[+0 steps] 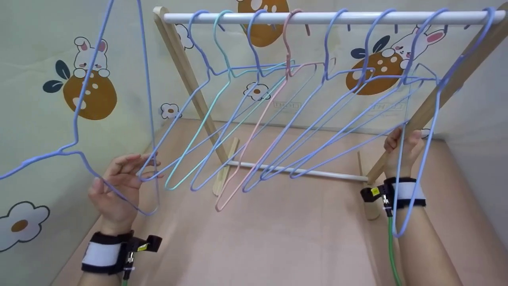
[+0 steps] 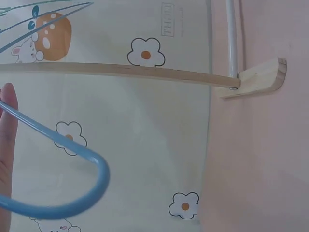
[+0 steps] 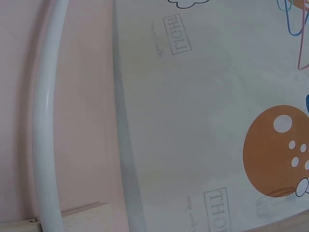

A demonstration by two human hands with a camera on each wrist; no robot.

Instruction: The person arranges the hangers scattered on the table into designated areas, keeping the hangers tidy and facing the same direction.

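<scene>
Loose blue hanger (image 1: 79,119): held off the rack at near left, its hook rising past the top edge of the head view, so the long axis runs roughly upright. The lower wire corner is met by the left hand (image 1: 117,186), palm raised and fingers fairly straight and spread; the left wrist view shows the rounded blue corner (image 2: 87,186) lying against one finger (image 2: 7,145). A firm grip is not shown; the wire appears propped rather than clasped. Wire is thin, coated, pale blue, with a bent shoulder notch.

The left hand is in contact with this hanger; the right hand (image 1: 403,153) is well apart from it, across the rack. The right hand is raised at the near right, fingers curled about the wire of the rightmost blue hanger (image 1: 432,131), which hangs from the rail beside the right wooden leg (image 1: 448,95).

Behind the hands, a row of hangers on the white top rail (image 1: 317,17): several blue, one mint (image 1: 206,115), one pink (image 1: 262,123), all swung with lower ends toward the left. The rail lies up and right of the loose hanger. Lower white bar (image 1: 297,171) and patterned wall sheet (image 1: 35,59) are farthest.
</scene>
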